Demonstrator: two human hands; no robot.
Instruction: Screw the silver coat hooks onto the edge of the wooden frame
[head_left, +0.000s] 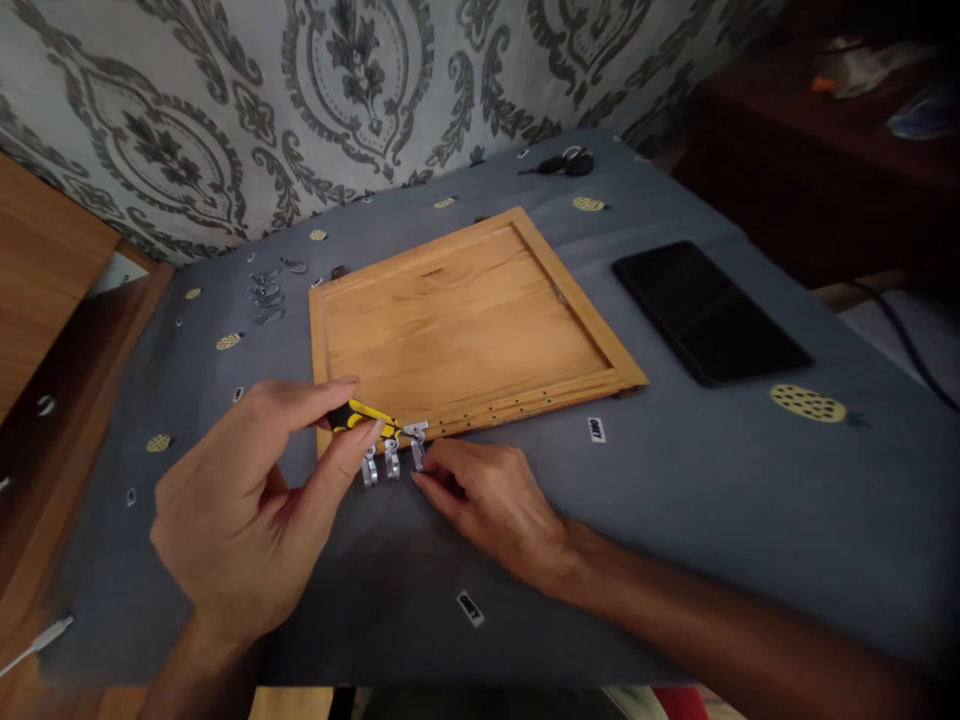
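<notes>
Silver curved metal hook [418, 453] sits lower centre, long axis near-vertical, at near edge of brown rectangular wooden board [450, 325]. Our right hand [499, 500], nearer, pinches its bottom; our left hand [244, 500] pinches yellow-black screwdriver [373, 412] above-left.

free lane between board [457, 310] and phone [709, 310]; left obstacle: hooks [265, 290]

Both hands are bare: left hand [240, 500] in the lower left of the frame, right hand [499, 500] around the middle. Right forearm [690, 600] is bare too, kinda slim. The dull greenish fabric [631, 703] at the bottom edge might be clothing, but it's pretty dim there.
</notes>
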